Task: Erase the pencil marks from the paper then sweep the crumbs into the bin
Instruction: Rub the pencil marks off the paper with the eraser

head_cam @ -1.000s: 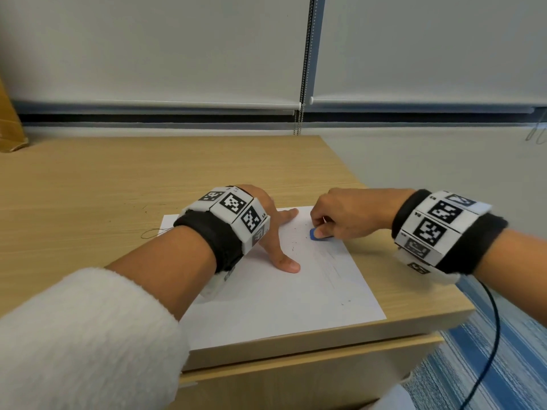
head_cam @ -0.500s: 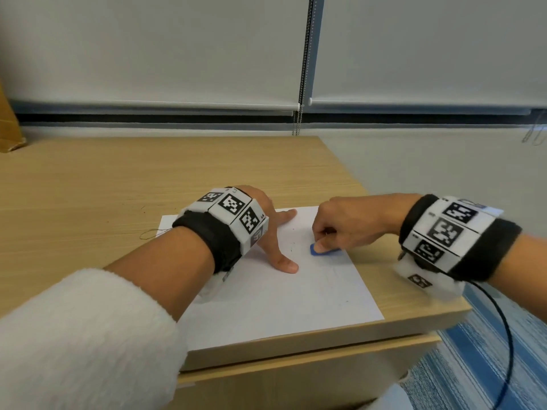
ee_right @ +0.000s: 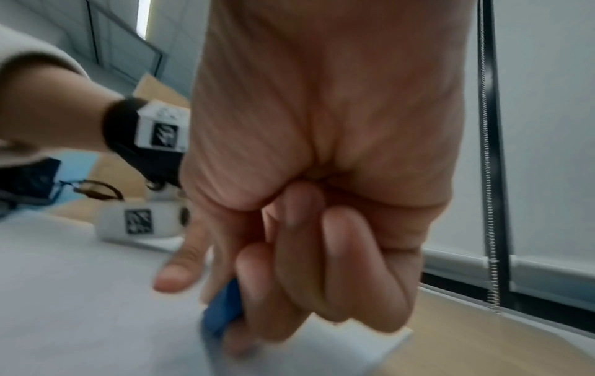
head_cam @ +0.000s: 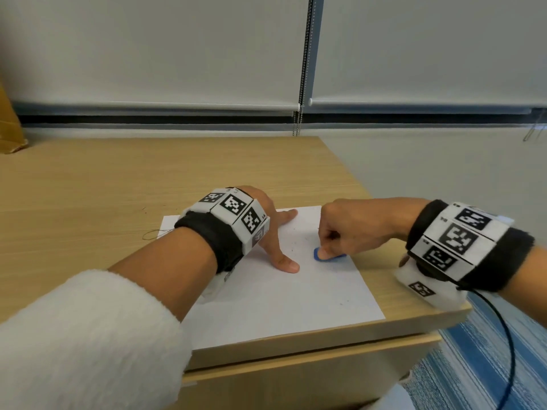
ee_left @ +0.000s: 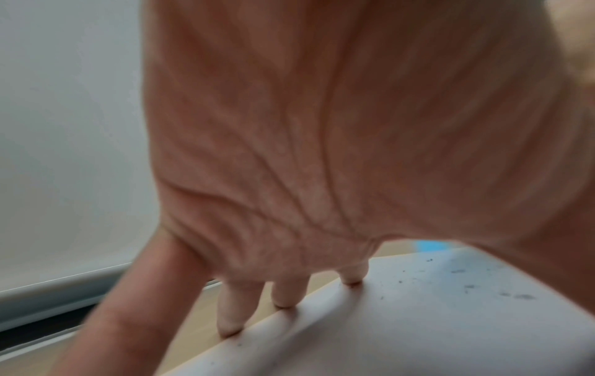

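Note:
A white sheet of paper (head_cam: pixel 275 303) lies at the near right corner of the wooden desk (head_cam: pixel 118 184). My left hand (head_cam: pixel 275 232) presses flat on the paper with spread, straight fingers (ee_left: pixel 283 295). My right hand (head_cam: pixel 343 232) pinches a small blue eraser (head_cam: pixel 328 257) against the sheet, just right of the left thumb. In the right wrist view the blue eraser (ee_right: pixel 222 313) sits under the curled fingers (ee_right: pixel 309 267). Dark crumbs (ee_left: pixel 467 287) speckle the paper (ee_left: pixel 418 330); more crumbs (head_cam: pixel 296 247) lie near the hands. No bin is in view.
The desk's right edge (head_cam: pixel 349 173) and front edge are close to the paper. A brown paper bag (head_cam: pixel 10 125) stands at the far left. Blind cords (head_cam: pixel 297 122) hang behind. Blue striped carpet (head_cam: pixel 473 365) lies below right. A black cable (head_cam: pixel 503 335) trails from my right wrist.
My right hand has slid the eraser toward me along the paper, a little closer to the left thumb. The left hand has stayed pressed in place.

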`<move>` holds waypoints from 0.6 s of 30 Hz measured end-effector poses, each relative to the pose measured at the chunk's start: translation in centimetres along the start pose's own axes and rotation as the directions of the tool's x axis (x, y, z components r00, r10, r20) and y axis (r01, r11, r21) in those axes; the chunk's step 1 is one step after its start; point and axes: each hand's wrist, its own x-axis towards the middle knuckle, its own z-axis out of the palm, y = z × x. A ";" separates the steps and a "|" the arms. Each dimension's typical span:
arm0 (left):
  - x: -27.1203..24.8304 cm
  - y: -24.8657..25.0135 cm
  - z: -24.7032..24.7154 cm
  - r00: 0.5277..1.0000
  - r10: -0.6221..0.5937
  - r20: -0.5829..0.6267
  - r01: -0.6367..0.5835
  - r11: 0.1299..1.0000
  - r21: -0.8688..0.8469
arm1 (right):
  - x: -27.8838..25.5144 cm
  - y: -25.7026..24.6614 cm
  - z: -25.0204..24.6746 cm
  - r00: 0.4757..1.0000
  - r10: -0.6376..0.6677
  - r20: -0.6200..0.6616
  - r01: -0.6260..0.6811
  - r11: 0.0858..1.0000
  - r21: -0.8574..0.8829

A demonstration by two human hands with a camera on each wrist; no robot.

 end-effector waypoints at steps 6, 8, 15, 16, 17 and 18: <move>0.2 0.1 -0.1 1.000 -0.002 -0.004 0.002 1.000 0.002 | 0.9 0.4 -0.9 0.995 0.049 -0.088 -0.054 0.997 -0.051; 0.1 0.0 -0.1 1.000 -0.003 0.006 0.003 1.000 0.000 | 0.5 0.1 -0.6 0.998 0.040 -0.053 -0.042 0.998 -0.037; 0.5 0.0 0.0 1.000 -0.003 0.002 0.003 1.000 0.005 | 0.4 0.3 -0.8 0.998 0.035 -0.049 -0.037 0.999 -0.038; 0.5 0.0 0.0 1.000 -0.004 0.001 0.004 1.000 0.006 | 0.5 0.4 -0.8 0.997 0.042 -0.067 -0.045 0.998 -0.036; 0.4 -0.1 0.0 1.000 -0.006 0.002 0.006 1.000 0.002 | 0.3 0.3 -0.7 0.998 0.036 -0.050 -0.037 0.999 -0.027; 0.4 -0.1 0.1 1.000 -0.007 0.001 0.007 1.000 -0.001 | 0.1 0.1 -0.6 1.000 0.020 0.003 -0.020 1.000 -0.017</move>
